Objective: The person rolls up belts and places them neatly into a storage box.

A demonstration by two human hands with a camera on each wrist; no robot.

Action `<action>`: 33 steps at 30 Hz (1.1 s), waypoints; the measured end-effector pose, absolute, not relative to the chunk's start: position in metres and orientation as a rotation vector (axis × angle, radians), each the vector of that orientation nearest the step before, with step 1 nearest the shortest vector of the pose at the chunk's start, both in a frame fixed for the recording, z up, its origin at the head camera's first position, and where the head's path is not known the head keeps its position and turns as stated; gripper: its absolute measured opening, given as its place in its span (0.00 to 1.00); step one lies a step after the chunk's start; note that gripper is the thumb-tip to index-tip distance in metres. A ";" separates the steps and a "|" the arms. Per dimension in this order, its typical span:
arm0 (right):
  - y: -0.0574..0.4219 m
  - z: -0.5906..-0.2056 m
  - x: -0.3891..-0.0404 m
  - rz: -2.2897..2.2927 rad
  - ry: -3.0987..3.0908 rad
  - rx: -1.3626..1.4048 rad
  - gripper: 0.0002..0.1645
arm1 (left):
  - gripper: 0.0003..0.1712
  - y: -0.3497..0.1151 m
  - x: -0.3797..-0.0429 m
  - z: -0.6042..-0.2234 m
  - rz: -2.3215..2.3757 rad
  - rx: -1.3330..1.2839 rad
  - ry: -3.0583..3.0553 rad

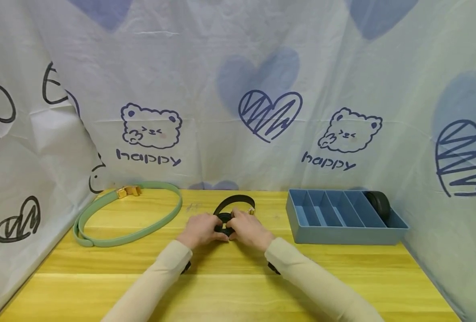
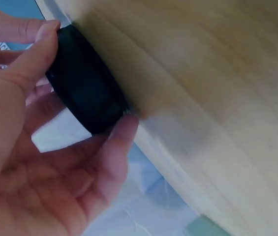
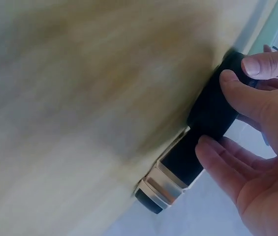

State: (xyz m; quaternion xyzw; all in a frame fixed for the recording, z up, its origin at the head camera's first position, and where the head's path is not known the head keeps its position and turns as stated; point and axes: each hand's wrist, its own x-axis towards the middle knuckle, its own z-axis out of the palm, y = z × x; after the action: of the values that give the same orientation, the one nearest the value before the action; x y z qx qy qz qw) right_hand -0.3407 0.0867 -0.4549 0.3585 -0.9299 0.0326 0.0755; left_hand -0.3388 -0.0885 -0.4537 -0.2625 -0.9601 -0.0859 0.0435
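Worktop: yellow, wood-grained (image 1: 230, 286); it fills the lower half of the head view.
Sleeves: pale; they come in from the bottom edge and slant toward the centre.
Left hand: (image 1: 201, 229) left of centre; thumb and fingers pinch the near side of a rolled strap.
Right hand: (image 1: 249, 229) right of centre; it pinches the same roll, with lower fingertips on the strap leading off it.
Black belt: (image 1: 223, 217) at mid-frame, coiled between the hands on its edge; its unrolled length arcs away toward the top of the frame, then bends right.
Gold buckle: (image 3: 163, 184) at that strap's end; the right hand is nearer to it, the left well apart.
Views: the head view shows the coil's rings from above; the wrist views show the strap's broad face; the right wrist view shows the buckle clearly, at lower middle, mostly hidden in the head view.
Green belt: (image 1: 121, 240) a wide open loop, left of frame.
Blue-grey tray: (image 1: 346, 236) right of frame; a dark roll (image 1: 379, 205) sits in its rightmost compartment.
Cloth: (image 1: 206, 89) white, with hearts and bears; upper half.
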 end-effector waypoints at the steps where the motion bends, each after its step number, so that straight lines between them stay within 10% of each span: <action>1: 0.087 -0.454 -0.341 0.093 -2.787 1.078 0.12 | 0.20 -0.090 -0.339 -0.453 -0.277 -0.827 -2.945; 33: 0.084 -0.451 -0.341 0.094 -2.847 1.179 0.20 | 0.20 -0.106 -0.347 -0.451 -0.364 -0.971 -2.940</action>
State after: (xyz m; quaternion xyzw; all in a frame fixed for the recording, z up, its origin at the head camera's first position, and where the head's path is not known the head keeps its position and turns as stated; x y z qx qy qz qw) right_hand -0.3408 0.0843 -0.4511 0.3823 -0.9231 0.0305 0.0291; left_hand -0.3466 -0.1061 -0.4512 -0.3115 -0.9430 -0.1168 0.0120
